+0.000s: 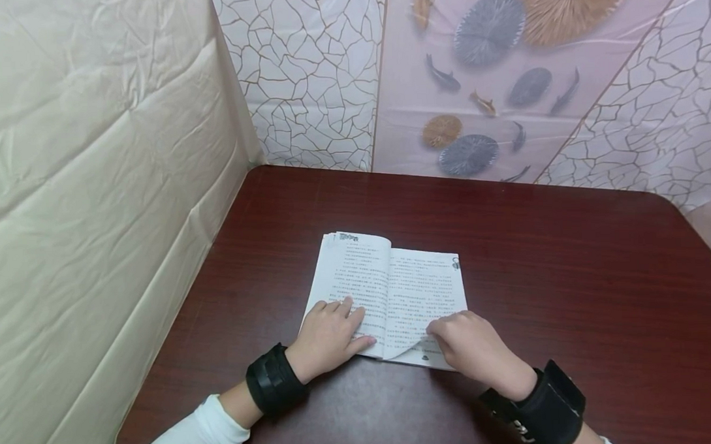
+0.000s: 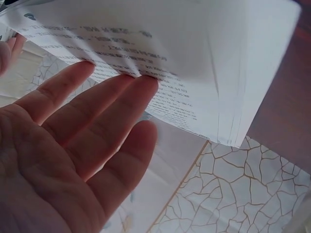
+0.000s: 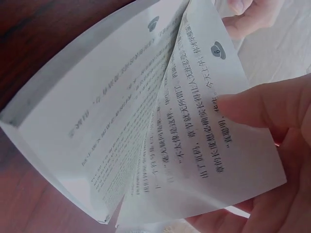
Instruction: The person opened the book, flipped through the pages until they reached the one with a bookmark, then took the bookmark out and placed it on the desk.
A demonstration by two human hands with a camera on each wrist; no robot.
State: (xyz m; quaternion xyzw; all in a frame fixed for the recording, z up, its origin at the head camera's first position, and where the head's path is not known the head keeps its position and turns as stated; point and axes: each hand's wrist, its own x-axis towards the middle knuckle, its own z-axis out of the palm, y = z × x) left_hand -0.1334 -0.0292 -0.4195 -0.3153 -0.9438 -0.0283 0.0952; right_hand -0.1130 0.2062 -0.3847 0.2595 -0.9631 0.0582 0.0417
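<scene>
An open book point(image 1: 425, 278) with printed pages lies on the table. My left hand point(image 1: 328, 333) rests on the lower part of its left page, fingers spread; in the left wrist view the fingertips point(image 2: 148, 83) touch the printed paper. At the lower right corner, my right hand point(image 1: 474, 345) pinches a page point(image 3: 209, 160) between thumb and fingers. That page is lifted and bends away from the pages beneath, as the right wrist view shows. Part of the sheet beneath shows at the bottom edge in the head view.
The dark red-brown table point(image 1: 569, 273) has rounded corners. A cream cloth point(image 1: 107, 191) hangs along the left side, and a patterned sheet point(image 1: 309, 73) covers the wall behind. Black bands point(image 1: 275, 379) are strapped round both wrists.
</scene>
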